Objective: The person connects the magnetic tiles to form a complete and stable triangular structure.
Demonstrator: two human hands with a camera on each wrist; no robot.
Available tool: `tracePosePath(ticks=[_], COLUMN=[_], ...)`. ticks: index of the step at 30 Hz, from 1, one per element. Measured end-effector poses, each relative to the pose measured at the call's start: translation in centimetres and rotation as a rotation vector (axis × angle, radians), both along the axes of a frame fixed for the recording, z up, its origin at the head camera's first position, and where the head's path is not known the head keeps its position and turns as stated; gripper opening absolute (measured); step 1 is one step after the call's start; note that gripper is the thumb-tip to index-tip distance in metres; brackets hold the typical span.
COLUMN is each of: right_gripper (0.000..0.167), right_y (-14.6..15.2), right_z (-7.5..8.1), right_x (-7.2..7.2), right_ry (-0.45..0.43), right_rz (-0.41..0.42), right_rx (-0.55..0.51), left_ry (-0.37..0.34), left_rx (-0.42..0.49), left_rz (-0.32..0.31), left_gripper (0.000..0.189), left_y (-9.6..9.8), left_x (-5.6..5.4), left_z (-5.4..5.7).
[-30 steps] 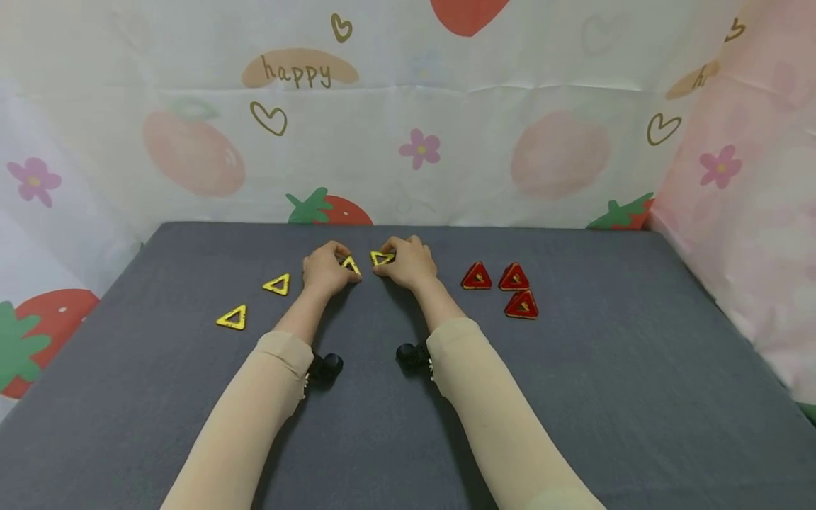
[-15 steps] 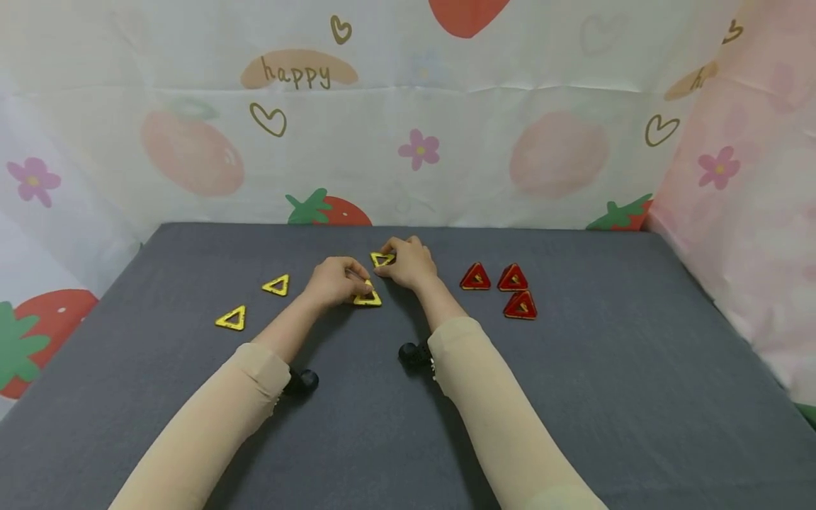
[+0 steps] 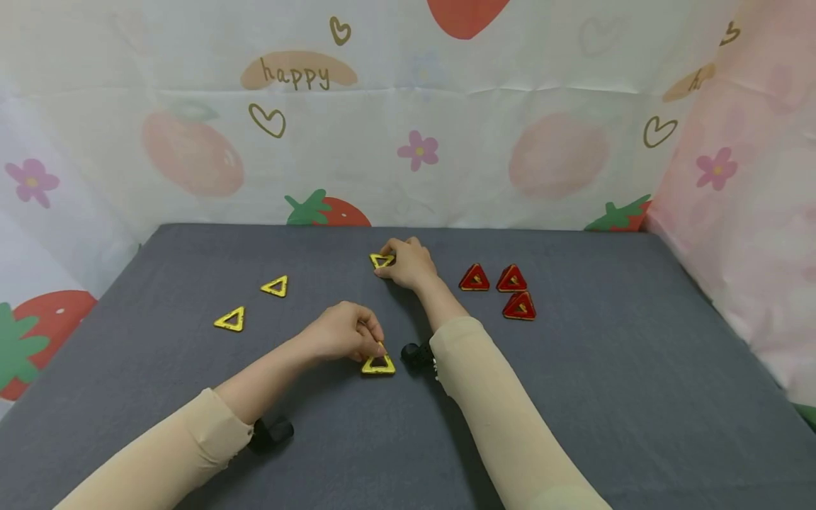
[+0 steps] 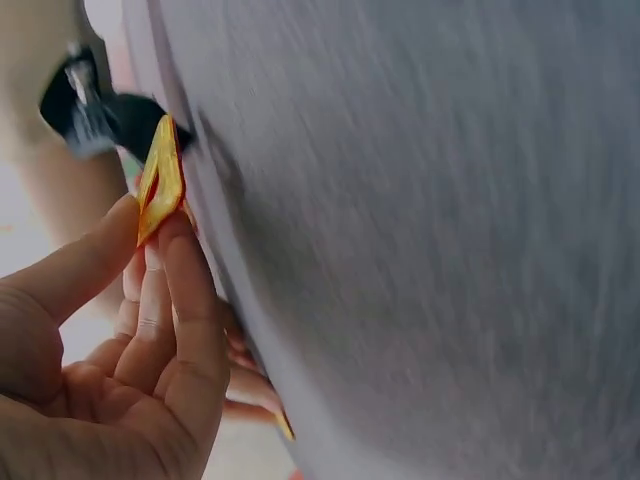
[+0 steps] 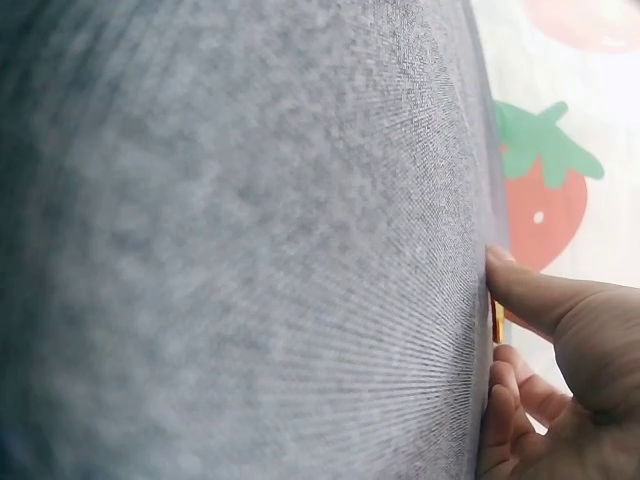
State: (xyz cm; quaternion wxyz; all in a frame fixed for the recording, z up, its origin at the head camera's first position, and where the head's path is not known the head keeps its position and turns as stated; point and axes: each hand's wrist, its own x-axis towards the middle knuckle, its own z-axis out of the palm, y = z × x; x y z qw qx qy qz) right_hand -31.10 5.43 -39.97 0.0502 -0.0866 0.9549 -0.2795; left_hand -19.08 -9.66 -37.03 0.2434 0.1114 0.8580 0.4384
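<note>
Low over the front middle of the table, my left hand (image 3: 347, 331) pinches a yellow triangular frame (image 3: 379, 370) between thumb and fingertips. In the left wrist view this triangle (image 4: 170, 195) is tilted, with a red edge showing and its open centre seen at a slant. Farther back, my right hand (image 3: 411, 263) holds another yellow triangle (image 3: 377, 256) between thumb and fingers near the table's far side. Only a thin edge of that triangle (image 5: 499, 322) shows in the right wrist view; the thumb and fingers hide the rest.
Two more yellow triangles (image 3: 241, 319) (image 3: 285, 286) lie apart on the left of the grey tabletop (image 3: 605, 397). Three red triangular pieces (image 3: 474, 285) (image 3: 512, 285) (image 3: 519, 313) sit close together on the right. A printed curtain (image 3: 472, 184) hangs behind the table.
My left hand has drawn its yellow triangle away from beside the right hand, toward the front of the table and slightly right. The right hand stays in place on its triangle.
</note>
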Motion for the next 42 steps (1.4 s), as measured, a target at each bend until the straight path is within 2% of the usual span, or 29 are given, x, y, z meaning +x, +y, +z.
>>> tracePosePath(ticks=[4,8,14,18,24,27,29,35,42], right_gripper=[0.043,0.043,0.043,0.043,0.042,0.042,0.043,0.043,0.043], right_y=[0.1,0.2,0.3,0.3,0.3,0.3,0.3,0.3,0.3], right_z=[0.0,0.1,0.1,0.2,0.1,0.0,-0.1,-0.2,-0.2], right_x=[0.1,0.2,0.2,0.2,0.2,0.1,0.1,0.1,0.1], right_ry=[-0.001,-0.001,0.000,0.004,0.005,0.004,0.004,0.008,0.006], right_rz=[0.002,0.015,0.026,0.026,0.026,0.022,0.021,0.020,0.020], right_rx=[-0.005,-0.015,-0.034,-0.027,-0.020,-0.020,-0.018,-0.015,-0.011], left_ry=[-0.029,-0.025,0.079,0.148,0.219,0.241,0.265,0.336,0.338], left_rx=[0.005,-0.002,-0.108,-0.138,-0.157,-0.154,-0.161,-0.201,-0.181], left_rz=[-0.043,-0.065,-0.080,-0.106,-0.212,-0.269,-0.286,-0.277,-0.273], left_gripper=[0.008,0.008,0.009,0.012,0.032,0.039,0.041,0.040,0.038], left_y=[1.0,1.8,2.4,2.2,1.0,0.6,0.7,1.0,0.8], left_x=[1.3,2.0,2.3,2.4,2.4,2.6,2.7,3.0,3.0], left_z=[-0.1,-0.5,-0.8,-0.7,-0.5,-0.8,-1.0,-1.2,-1.3])
